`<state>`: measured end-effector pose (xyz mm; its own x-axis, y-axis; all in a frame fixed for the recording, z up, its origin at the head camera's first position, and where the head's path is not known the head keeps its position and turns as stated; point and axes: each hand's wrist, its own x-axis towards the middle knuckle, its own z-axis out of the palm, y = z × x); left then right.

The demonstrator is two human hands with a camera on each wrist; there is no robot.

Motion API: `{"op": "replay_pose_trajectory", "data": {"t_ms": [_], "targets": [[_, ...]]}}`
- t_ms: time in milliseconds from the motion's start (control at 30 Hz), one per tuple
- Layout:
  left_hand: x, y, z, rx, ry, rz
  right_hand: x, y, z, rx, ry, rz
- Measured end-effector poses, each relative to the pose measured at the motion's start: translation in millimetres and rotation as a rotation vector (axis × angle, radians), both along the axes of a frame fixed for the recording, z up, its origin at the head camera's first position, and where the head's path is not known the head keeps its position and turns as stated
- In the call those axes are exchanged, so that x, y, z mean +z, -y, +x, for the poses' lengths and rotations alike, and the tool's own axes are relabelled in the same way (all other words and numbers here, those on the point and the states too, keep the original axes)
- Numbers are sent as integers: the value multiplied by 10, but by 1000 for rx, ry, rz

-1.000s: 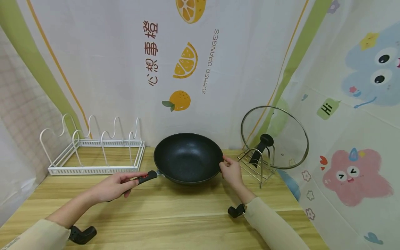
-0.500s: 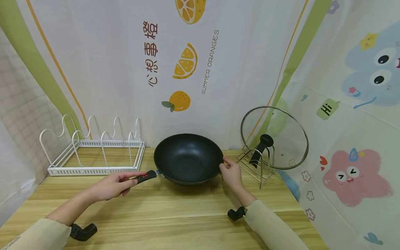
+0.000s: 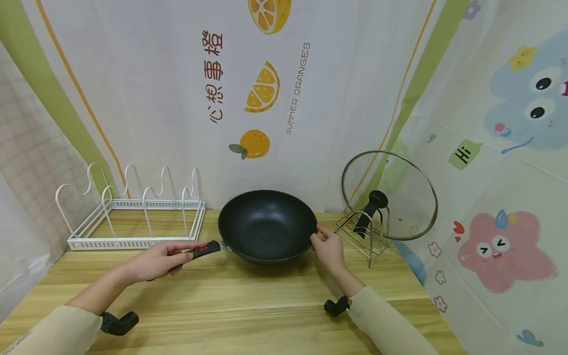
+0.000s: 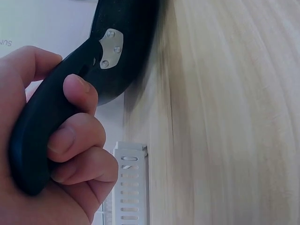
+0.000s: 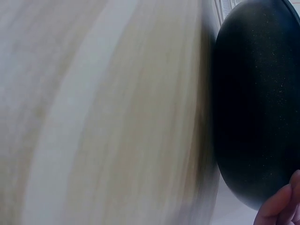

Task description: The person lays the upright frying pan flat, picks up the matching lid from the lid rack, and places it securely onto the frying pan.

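Observation:
A black wok (image 3: 266, 227) sits at the back middle of the wooden table, its inside tilted toward me. My left hand (image 3: 157, 259) grips its black handle (image 3: 207, 249), thumb on top. In the left wrist view the fingers (image 4: 77, 136) curl round the handle (image 4: 33, 122), and a riveted metal bracket (image 4: 111, 49) joins it to the wok. At the opposite side, my right hand (image 3: 329, 249) pinches the wok's rim between thumb and fingers. The right wrist view has the wok's dark underside (image 5: 258, 103), with fingertips (image 5: 276, 201) at its lower edge.
A white rack (image 3: 133, 242) with upright wire dividers stands at the back left. On the right, a small metal wire rack (image 3: 372, 254) holds a glass lid (image 3: 410, 197) with a black knob (image 3: 378, 198). A printed curtain (image 3: 177, 98) hangs behind the table.
The left hand and the handle have shifted very slightly left. The wok's bowl and the right hand look nearly unmoved, and both hands keep their hold.

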<state>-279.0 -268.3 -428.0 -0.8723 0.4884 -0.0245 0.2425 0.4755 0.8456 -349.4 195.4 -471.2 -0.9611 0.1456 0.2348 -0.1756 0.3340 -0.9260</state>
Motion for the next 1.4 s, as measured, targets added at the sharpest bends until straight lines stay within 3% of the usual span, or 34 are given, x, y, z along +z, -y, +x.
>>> {"op": "replay_pose_trajectory", "data": {"t_ms": [867, 1400], "targets": [[56, 135, -154, -88, 29, -15, -20, 56, 92, -31, -24, 24], [35, 205, -239, -64, 37, -37, -16, 88, 148, -32, -31, 58]]}}
